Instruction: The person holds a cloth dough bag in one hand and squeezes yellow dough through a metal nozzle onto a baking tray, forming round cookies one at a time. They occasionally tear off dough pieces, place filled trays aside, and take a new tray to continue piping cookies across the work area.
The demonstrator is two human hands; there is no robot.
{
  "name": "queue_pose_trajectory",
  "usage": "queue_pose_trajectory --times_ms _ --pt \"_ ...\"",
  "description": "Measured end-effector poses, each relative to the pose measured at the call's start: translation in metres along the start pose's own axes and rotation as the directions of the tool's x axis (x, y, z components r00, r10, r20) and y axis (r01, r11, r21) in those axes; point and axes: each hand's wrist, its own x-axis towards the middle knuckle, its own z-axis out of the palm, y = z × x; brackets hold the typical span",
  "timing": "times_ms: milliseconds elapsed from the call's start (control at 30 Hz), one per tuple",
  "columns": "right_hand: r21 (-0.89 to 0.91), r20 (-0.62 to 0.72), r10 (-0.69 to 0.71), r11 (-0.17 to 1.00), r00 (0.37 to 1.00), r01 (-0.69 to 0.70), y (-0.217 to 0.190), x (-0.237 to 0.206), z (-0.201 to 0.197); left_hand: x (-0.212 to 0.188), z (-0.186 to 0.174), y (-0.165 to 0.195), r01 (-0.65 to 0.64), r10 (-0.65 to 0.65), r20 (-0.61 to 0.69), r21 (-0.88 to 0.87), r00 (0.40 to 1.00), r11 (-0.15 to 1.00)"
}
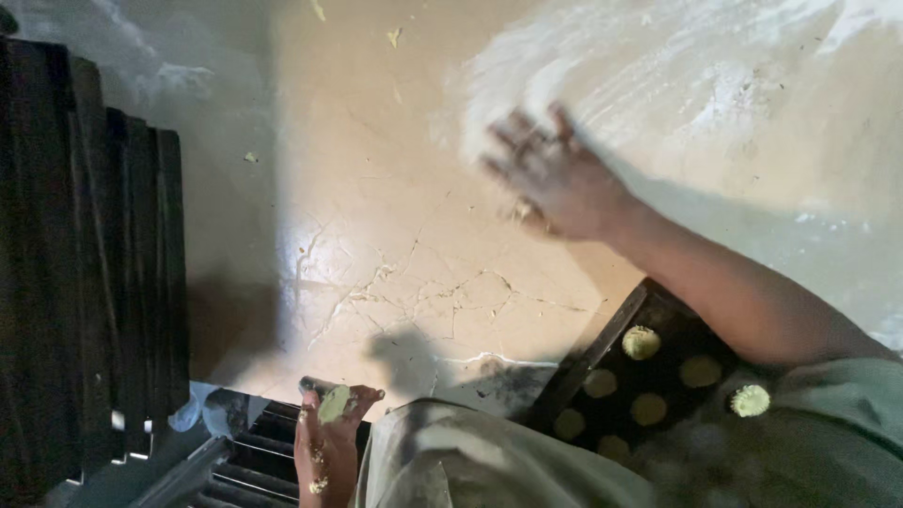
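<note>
My right hand [550, 179] reaches out over a cracked beige work surface [404, 245]. It is blurred, with fingers spread at the edge of a patch of white flour [677, 85]. Whether anything is under its palm I cannot tell. My left hand [327, 442], wearing rings, is low at the bottom edge and holds a small round pale green piece of dough [335, 404] between its fingertips. Below my right forearm a dark tray [611, 329] carries several pale yellow-green dough rounds [641, 342].
A stack of dark slatted trays [85, 263] fills the left side. More dark slats [254, 461] lie beneath my left hand. Small dough crumbs [250, 157] dot the surface. Pale cloth [470, 461] covers the bottom middle.
</note>
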Motion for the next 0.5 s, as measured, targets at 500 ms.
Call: queue_pose_trajectory --times_ms 500 --pt "0.260 0.074 -0.196 0.950 0.978 0.171 0.021 0.130 -0.011 0.007 -0.039 -0.025 -0.028 0.028 -0.005 -0.162 1.000 0.986"
